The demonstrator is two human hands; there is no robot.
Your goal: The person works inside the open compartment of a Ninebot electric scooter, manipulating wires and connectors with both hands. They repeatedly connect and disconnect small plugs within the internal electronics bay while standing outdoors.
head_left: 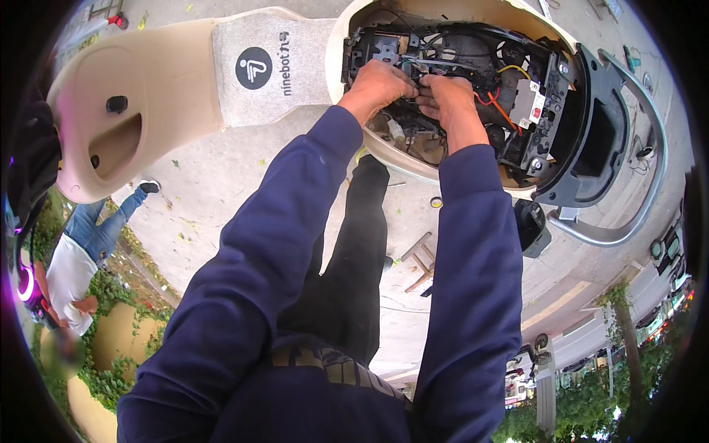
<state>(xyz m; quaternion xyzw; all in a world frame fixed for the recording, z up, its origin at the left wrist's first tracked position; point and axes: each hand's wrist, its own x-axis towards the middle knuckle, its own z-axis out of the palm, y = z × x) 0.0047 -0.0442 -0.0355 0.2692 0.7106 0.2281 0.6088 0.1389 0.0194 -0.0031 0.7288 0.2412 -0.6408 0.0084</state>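
Both hands, the left hand (378, 83) and right hand (447, 100), meet fingertip to fingertip, pinching dark wiring (436, 68) inside the open rear bay of a cream scooter (162, 88), beside a grey grab rail (650, 170).

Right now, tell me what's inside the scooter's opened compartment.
Inside the cream scooter body, the opened compartment shows black wiring, an orange wire and a white connector block. The left hand and right hand cover the parts they work on.
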